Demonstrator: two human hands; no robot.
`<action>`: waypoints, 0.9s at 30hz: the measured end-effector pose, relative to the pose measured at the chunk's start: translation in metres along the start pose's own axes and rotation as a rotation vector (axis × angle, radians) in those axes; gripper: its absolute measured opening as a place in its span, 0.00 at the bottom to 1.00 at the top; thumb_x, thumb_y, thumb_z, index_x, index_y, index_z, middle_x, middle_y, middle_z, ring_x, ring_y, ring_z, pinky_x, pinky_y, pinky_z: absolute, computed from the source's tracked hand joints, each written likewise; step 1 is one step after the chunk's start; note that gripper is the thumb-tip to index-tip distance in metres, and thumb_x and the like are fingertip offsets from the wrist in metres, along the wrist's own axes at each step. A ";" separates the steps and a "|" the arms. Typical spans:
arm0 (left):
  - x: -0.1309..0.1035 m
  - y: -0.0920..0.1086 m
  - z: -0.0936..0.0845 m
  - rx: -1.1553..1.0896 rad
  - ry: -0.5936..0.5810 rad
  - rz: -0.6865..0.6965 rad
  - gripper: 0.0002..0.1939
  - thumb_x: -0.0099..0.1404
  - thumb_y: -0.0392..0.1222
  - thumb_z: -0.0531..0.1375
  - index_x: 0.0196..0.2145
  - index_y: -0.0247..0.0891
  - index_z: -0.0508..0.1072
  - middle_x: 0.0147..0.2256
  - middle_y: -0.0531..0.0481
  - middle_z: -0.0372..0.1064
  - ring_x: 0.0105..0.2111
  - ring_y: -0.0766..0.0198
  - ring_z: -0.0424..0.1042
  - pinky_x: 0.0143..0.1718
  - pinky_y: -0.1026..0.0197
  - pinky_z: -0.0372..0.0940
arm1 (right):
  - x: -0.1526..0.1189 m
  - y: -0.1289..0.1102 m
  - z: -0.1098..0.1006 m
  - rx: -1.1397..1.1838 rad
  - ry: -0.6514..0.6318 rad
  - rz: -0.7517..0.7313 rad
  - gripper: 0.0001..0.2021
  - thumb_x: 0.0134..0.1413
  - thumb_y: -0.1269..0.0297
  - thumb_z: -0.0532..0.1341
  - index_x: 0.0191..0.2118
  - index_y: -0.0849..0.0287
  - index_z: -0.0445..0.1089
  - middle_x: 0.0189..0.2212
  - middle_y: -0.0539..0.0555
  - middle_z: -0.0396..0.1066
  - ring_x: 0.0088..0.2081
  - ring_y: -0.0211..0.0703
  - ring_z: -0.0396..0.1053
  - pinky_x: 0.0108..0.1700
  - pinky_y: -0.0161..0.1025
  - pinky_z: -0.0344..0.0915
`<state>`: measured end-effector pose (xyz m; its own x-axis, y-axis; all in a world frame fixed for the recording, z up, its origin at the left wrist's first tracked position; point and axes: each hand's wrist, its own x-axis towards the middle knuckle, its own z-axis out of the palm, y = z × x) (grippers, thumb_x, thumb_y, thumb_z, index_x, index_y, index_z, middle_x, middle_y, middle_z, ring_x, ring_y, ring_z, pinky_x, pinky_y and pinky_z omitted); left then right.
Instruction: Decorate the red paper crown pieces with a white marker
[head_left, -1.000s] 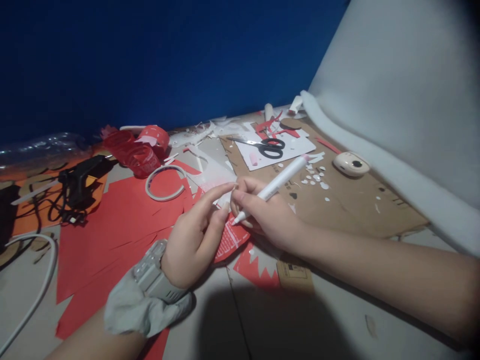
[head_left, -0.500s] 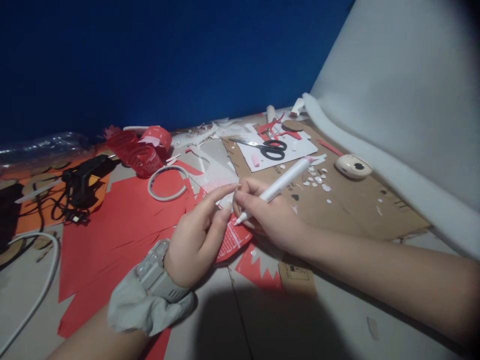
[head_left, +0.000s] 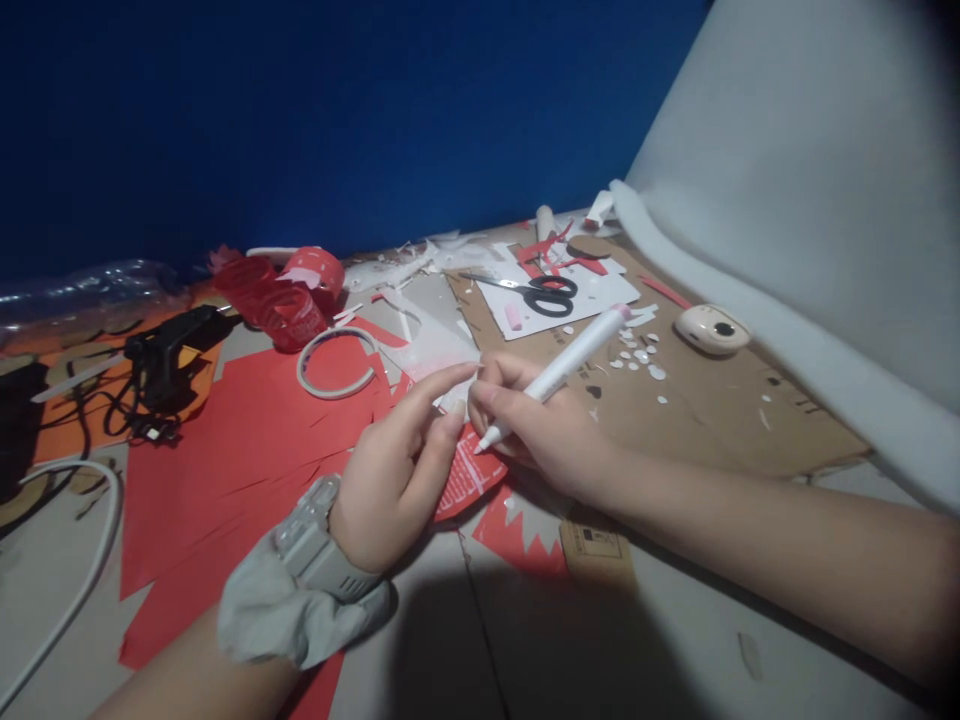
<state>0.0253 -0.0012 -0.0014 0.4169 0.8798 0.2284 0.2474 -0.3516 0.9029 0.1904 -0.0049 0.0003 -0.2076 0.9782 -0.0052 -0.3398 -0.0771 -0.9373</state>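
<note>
A white marker (head_left: 566, 372) with a pinkish end slants through the fingers of my right hand (head_left: 547, 420), which is closed on it. Its tip points down at a red paper piece (head_left: 463, 485) covered in white printed or drawn lines. On the left side of that paper, my left hand (head_left: 397, 455) grips it, thumb and forefinger curved toward the right fingertips. Between both hands' fingertips a bit of white shows, too small to name. My left palm and wrist hide part of the red piece. A grey scrunchie and a watch-like band (head_left: 322, 550) sit on my left wrist.
Black-handled scissors (head_left: 551, 295) lie on white paper over a cardboard sheet (head_left: 712, 410), near white scraps and a cream oval device (head_left: 712, 330). Leftward are a tape roll (head_left: 337, 364), red paper sheets (head_left: 247, 440) and a black glue gun (head_left: 169, 355) with its cord.
The view has shifted very slightly. The marker tip sits a touch lower and farther right over the red paper; both hands keep nearly the same pose.
</note>
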 end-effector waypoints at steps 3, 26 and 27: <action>0.000 0.001 0.000 0.018 0.002 0.002 0.18 0.71 0.43 0.54 0.57 0.44 0.69 0.19 0.57 0.57 0.21 0.61 0.65 0.36 0.57 0.66 | 0.000 0.000 0.000 0.042 -0.016 0.002 0.13 0.58 0.69 0.59 0.24 0.58 0.58 0.17 0.42 0.59 0.15 0.27 0.48 0.18 0.27 0.48; 0.002 0.003 -0.002 0.123 -0.015 -0.029 0.18 0.73 0.43 0.51 0.57 0.40 0.67 0.22 0.55 0.64 0.28 0.63 0.71 0.35 0.64 0.67 | 0.000 0.002 0.001 0.079 0.012 0.066 0.15 0.62 0.64 0.59 0.25 0.58 0.57 0.16 0.40 0.55 0.15 0.26 0.47 0.18 0.24 0.46; 0.002 0.002 -0.002 0.125 -0.016 -0.028 0.18 0.73 0.43 0.51 0.57 0.40 0.67 0.22 0.55 0.64 0.27 0.64 0.70 0.34 0.64 0.67 | 0.000 0.002 0.001 0.068 0.013 0.063 0.15 0.62 0.64 0.59 0.25 0.59 0.57 0.16 0.40 0.56 0.15 0.26 0.47 0.18 0.24 0.47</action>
<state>0.0249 -0.0001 0.0019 0.4222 0.8849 0.1970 0.3656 -0.3651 0.8562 0.1889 -0.0053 -0.0012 -0.2184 0.9735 -0.0683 -0.3882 -0.1509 -0.9092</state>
